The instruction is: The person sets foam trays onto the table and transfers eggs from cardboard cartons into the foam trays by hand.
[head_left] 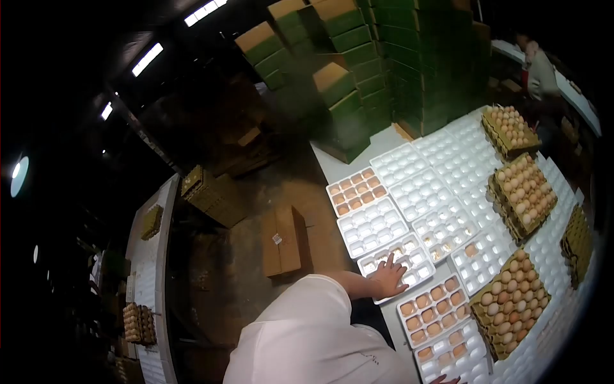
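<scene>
My left hand (388,279) rests with spread fingers on a white egg tray (416,262) whose cups hold no eggs. Just below it lies a white tray filled with brown eggs (441,307). The fingertips of my right hand (446,380) show at the bottom edge, apart, over a partly filled tray (476,352); the rest of that hand is out of view. To the right, brown eggs stand on a stack of pulp flats (511,301). Another filled tray (357,192) lies at the table's far left corner.
More egg flats (524,192) stand on the right, among rows of white trays (448,153). Green and brown cartons (396,64) are piled behind the table. A closed carton (281,243) sits on the floor at left. A person (540,73) is at the upper right.
</scene>
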A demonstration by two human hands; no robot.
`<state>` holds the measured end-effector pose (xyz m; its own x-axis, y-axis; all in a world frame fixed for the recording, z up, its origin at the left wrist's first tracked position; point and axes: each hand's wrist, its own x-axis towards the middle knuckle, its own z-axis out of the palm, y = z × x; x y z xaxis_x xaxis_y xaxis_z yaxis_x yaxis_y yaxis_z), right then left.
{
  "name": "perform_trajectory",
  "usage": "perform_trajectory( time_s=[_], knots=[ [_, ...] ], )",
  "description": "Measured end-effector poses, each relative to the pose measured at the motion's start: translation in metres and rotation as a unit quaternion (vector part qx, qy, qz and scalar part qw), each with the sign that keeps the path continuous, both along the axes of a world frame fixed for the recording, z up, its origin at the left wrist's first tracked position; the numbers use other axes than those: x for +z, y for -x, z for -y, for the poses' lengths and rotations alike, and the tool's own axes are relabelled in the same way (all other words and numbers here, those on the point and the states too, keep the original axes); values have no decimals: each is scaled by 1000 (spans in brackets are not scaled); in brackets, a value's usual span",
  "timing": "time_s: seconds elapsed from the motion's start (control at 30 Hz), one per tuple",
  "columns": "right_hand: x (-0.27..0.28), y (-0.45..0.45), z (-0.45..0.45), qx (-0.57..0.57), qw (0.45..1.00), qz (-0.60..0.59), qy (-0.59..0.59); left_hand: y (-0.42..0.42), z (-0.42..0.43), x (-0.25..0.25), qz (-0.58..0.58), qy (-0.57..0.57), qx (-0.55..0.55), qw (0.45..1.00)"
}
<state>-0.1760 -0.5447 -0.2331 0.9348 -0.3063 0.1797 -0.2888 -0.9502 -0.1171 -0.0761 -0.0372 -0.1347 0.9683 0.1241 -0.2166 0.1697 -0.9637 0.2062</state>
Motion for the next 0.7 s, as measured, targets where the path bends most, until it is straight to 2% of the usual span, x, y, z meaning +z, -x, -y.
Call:
perform_trajectory(
  time_s=[0.03, 0.07, 0.1, 0.13, 0.23, 0.3, 0.4, 0.57, 0.7],
  knots=[
    [-2, 4, -4, -10, 1000, -4, -4, -2, 1, -6, 7, 0, -5, 1000],
    [17, 6, -7, 23, 1000, -7, -20, -2, 2, -9, 9, -7, -3, 1000],
    [43, 2, -22, -14, 996, -73, -41, -4, 3, -4, 5, 1, -3, 1000],
    [57, -2, -29, -17, 994, -76, -71, -3, 2, -18, 21, -8, -2, 1000],
    [55, -3, -26, -14, 995, -91, -48, -5, 1, -25, 26, -28, -14, 999],
    [60, -4, -29, -9, 995, -81, -62, -8, 5, -14, -19, -27, 3, 999],
    [51, -1, -23, 20, 997, -64, -33, -7, 5, -19, 3, -17, 0, 1000],
    [45, -3, -23, 5, 997, -71, -21, -7, -1, -9, -17, -6, -26, 1000],
    [38, 1, -18, 16, 997, -72, -6, -3, -4, -20, 13, -13, -24, 1000]
  ],
)
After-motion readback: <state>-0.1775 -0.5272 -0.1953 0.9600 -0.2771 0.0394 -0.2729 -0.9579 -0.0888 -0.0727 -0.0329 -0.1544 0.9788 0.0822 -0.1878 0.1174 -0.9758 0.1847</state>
